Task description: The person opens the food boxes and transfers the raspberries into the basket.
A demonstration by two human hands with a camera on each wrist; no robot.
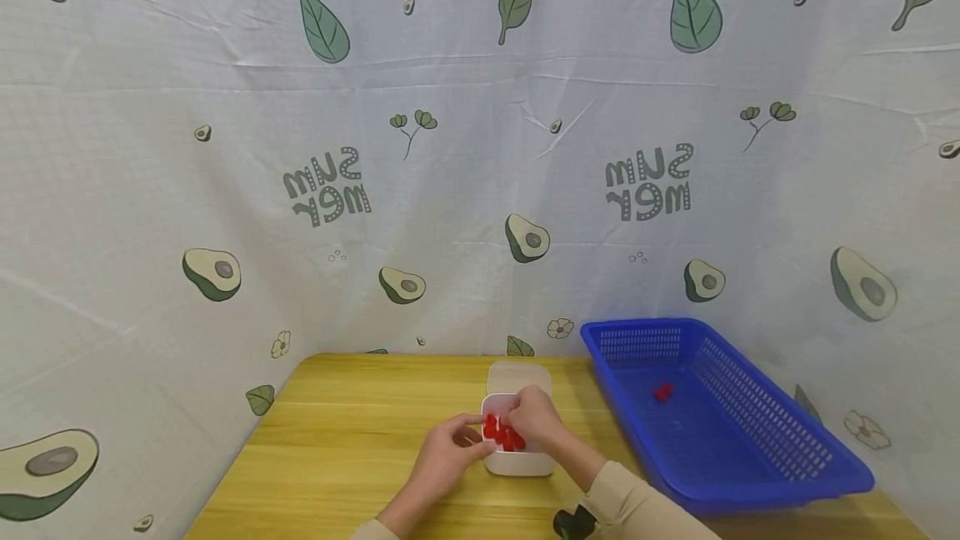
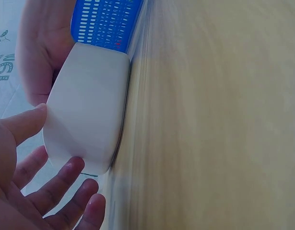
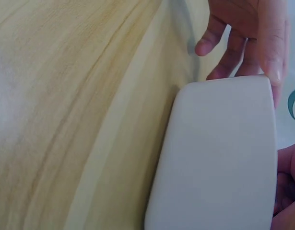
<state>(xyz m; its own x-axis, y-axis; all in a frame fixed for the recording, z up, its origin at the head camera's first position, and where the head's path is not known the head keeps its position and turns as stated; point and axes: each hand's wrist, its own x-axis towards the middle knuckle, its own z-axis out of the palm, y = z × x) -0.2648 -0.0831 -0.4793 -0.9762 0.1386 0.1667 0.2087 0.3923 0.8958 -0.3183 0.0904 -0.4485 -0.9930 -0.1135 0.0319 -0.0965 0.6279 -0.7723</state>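
A small white box [image 1: 519, 464] stands on the table with its lid [image 1: 519, 377] flipped back. Small red pieces [image 1: 504, 435] lie inside it, too small to name by kind. My left hand [image 1: 444, 458] holds the box at its left side, thumb and fingertips at the rim and wall; the left wrist view shows the thumb [image 2: 29, 123] on the upper edge. From the right, my right hand [image 1: 534, 415] reaches down into the box with bent fingers. Its fingertips are hidden there, so I cannot tell whether they pinch a red piece.
To the right stands a large blue plastic basket [image 1: 772, 497] with slotted walls, one small red piece [image 1: 663, 392] on its floor. The wooden table [image 1: 337, 440] meets a white printed curtain [image 1: 465, 290] at the back. A dark object [image 1: 573, 522] sits by the right sleeve.
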